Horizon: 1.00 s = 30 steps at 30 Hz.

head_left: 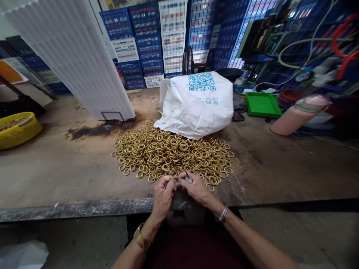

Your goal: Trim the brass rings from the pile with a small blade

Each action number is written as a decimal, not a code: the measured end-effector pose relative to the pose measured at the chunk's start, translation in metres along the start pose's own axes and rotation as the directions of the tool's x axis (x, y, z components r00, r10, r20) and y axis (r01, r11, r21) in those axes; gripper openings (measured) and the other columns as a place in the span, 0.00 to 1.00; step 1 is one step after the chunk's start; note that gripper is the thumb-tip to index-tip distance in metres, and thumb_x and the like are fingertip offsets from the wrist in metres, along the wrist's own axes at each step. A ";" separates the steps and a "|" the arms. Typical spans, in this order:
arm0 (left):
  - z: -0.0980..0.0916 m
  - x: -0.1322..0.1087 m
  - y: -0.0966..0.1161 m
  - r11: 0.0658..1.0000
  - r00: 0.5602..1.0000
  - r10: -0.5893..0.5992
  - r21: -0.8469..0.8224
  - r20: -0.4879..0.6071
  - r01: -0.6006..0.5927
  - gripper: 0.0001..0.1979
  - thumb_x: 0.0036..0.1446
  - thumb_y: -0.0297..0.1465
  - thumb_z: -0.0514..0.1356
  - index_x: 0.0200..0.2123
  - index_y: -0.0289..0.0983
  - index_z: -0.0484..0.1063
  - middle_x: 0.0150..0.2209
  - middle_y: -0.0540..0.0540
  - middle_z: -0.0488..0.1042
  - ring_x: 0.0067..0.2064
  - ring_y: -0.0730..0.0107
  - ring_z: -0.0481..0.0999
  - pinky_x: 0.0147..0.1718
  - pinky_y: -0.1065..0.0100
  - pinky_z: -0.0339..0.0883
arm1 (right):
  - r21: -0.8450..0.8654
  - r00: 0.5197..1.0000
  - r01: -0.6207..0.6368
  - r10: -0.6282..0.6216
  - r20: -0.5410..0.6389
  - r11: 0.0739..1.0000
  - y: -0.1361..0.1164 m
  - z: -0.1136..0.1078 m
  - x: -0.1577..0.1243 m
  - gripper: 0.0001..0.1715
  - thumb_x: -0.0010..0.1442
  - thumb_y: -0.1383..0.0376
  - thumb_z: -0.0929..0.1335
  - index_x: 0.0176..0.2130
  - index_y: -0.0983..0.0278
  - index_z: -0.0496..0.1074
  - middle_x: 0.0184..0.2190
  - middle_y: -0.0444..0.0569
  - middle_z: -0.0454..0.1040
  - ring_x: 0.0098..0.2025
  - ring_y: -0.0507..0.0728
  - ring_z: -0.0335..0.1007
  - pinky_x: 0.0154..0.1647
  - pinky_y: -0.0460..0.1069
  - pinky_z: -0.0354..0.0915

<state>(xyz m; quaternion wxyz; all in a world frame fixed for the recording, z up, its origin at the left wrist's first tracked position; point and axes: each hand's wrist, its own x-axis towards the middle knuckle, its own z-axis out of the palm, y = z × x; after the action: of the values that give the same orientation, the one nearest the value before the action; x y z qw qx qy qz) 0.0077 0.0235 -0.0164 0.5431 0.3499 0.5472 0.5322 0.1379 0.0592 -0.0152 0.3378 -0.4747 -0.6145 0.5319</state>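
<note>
A wide heap of brass rings lies on the worn workbench, spilling from under a white sack with a teal QR code. At the near edge of the heap, my left hand is closed in a pinch on a small ring. Close beside it, my right hand is closed on a small dark pointed tool that sticks up between its fingers. The two hands almost touch over a grey cloth in my lap. The left wrist wears a gold watch and the right a silver bangle.
A yellow tub holding more rings stands at the left. A tall white corrugated stack leans at the back left, a green tray and a pink cylinder at the right. Blue and white crates line the back.
</note>
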 end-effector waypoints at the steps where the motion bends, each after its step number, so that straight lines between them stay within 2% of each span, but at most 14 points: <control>1: 0.000 -0.001 0.001 0.997 0.998 0.060 0.047 -0.018 -0.060 0.10 0.48 0.37 0.60 0.27 0.36 0.70 0.19 0.53 0.65 0.19 0.79 0.59 0.19 0.76 0.53 | 0.001 1.000 -0.017 0.017 -0.004 1.000 0.000 0.000 0.000 0.13 0.54 0.57 0.62 0.29 0.65 0.68 0.16 0.38 0.59 0.18 0.46 0.51 0.19 0.41 0.51; 4: 0.001 -0.004 0.004 0.968 0.979 0.203 0.150 -0.002 -0.200 0.06 0.47 0.33 0.61 0.26 0.37 0.73 0.24 0.49 0.71 0.28 0.71 0.66 0.30 0.74 0.59 | 0.004 0.999 -0.033 0.033 -0.006 0.999 -0.002 0.000 0.002 0.16 0.55 0.55 0.61 0.27 0.65 0.66 0.16 0.38 0.60 0.18 0.46 0.52 0.19 0.41 0.52; 7: 0.002 -0.006 0.007 0.951 0.971 0.236 0.195 0.049 -0.241 0.06 0.48 0.33 0.60 0.27 0.37 0.74 0.25 0.48 0.72 0.30 0.70 0.67 0.33 0.72 0.60 | 0.004 1.000 -0.028 0.028 0.005 1.000 -0.006 0.002 0.003 0.16 0.54 0.55 0.62 0.25 0.65 0.64 0.17 0.38 0.60 0.19 0.46 0.52 0.20 0.41 0.52; 9: 0.002 -0.007 0.008 0.965 0.981 0.180 0.180 0.068 -0.189 0.07 0.49 0.34 0.59 0.27 0.36 0.72 0.22 0.50 0.69 0.25 0.74 0.65 0.28 0.74 0.59 | 0.013 1.000 -0.024 0.024 0.006 1.000 -0.008 0.003 0.003 0.15 0.53 0.56 0.62 0.24 0.65 0.63 0.17 0.38 0.59 0.20 0.46 0.52 0.20 0.41 0.52; 11: 0.001 -0.008 0.006 0.987 0.993 0.064 0.139 0.103 -0.079 0.09 0.50 0.36 0.59 0.28 0.36 0.70 0.19 0.53 0.65 0.19 0.78 0.60 0.20 0.76 0.54 | 0.023 1.000 -0.026 0.026 0.001 0.999 -0.009 0.004 0.003 0.15 0.53 0.57 0.63 0.24 0.65 0.63 0.17 0.38 0.59 0.20 0.46 0.52 0.20 0.41 0.52; 14: -0.001 -0.008 0.004 0.996 0.981 -0.083 0.034 0.178 0.078 0.13 0.51 0.40 0.57 0.28 0.35 0.67 0.18 0.55 0.62 0.15 0.82 0.53 0.14 0.77 0.45 | 0.043 0.999 -0.053 0.053 0.009 0.998 -0.009 0.004 0.003 0.14 0.52 0.57 0.63 0.24 0.65 0.63 0.16 0.37 0.58 0.19 0.46 0.51 0.20 0.41 0.51; 17: -0.003 -0.009 0.003 0.980 0.964 -0.142 -0.102 0.224 0.168 0.14 0.50 0.42 0.57 0.27 0.36 0.64 0.21 0.54 0.63 0.16 0.84 0.53 0.14 0.78 0.43 | 0.079 0.997 -0.077 0.075 0.024 0.994 -0.009 0.005 0.003 0.12 0.53 0.58 0.62 0.25 0.65 0.63 0.15 0.37 0.59 0.18 0.46 0.51 0.19 0.41 0.51; 21: -0.002 -0.011 0.005 0.963 0.956 -0.157 -0.175 0.248 0.203 0.14 0.49 0.41 0.59 0.27 0.35 0.64 0.22 0.54 0.64 0.17 0.85 0.54 0.14 0.79 0.43 | 0.102 0.998 -0.056 0.055 0.006 0.993 -0.005 0.005 0.004 0.12 0.54 0.60 0.61 0.26 0.65 0.64 0.18 0.40 0.63 0.19 0.47 0.55 0.21 0.41 0.55; 23: -0.002 -0.012 0.006 0.964 0.962 -0.160 -0.177 0.221 0.200 0.14 0.48 0.41 0.60 0.27 0.35 0.64 0.22 0.54 0.64 0.17 0.85 0.54 0.14 0.79 0.43 | 0.023 0.999 -0.038 0.039 -0.038 0.999 -0.002 0.004 0.004 0.12 0.54 0.61 0.60 0.26 0.66 0.65 0.19 0.41 0.65 0.21 0.47 0.57 0.23 0.42 0.55; 25: -0.001 -0.013 0.005 0.968 0.971 -0.159 -0.166 0.179 0.189 0.15 0.47 0.42 0.60 0.28 0.36 0.64 0.21 0.54 0.64 0.16 0.85 0.54 0.14 0.79 0.42 | -0.151 0.997 0.006 -0.017 -0.070 0.988 0.000 0.002 0.001 0.11 0.55 0.63 0.60 0.26 0.65 0.66 0.19 0.42 0.66 0.22 0.48 0.57 0.23 0.42 0.55; 28: -0.002 -0.013 0.003 0.980 0.980 -0.139 -0.121 0.142 0.156 0.16 0.47 0.44 0.59 0.26 0.35 0.64 0.18 0.56 0.61 0.15 0.85 0.51 0.13 0.78 0.42 | -0.447 0.990 0.133 -0.136 0.026 0.885 0.001 0.001 -0.007 0.09 0.54 0.67 0.60 0.26 0.64 0.67 0.20 0.42 0.67 0.22 0.48 0.58 0.24 0.43 0.52; 30: -0.002 -0.013 0.002 0.987 0.983 -0.123 -0.085 0.136 0.136 0.17 0.48 0.44 0.58 0.25 0.35 0.64 0.16 0.56 0.59 0.15 0.85 0.51 0.13 0.78 0.42 | -0.569 0.981 0.194 -0.160 0.109 0.799 0.000 0.002 -0.012 0.08 0.52 0.69 0.60 0.28 0.63 0.68 0.21 0.43 0.69 0.23 0.49 0.59 0.25 0.43 0.50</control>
<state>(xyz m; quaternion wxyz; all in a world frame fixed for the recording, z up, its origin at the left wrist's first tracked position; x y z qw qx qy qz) 0.0078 0.0115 -0.0115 0.6270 0.3217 0.5066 0.4968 0.1402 0.0477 -0.0141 0.2091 -0.4802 -0.7974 0.2998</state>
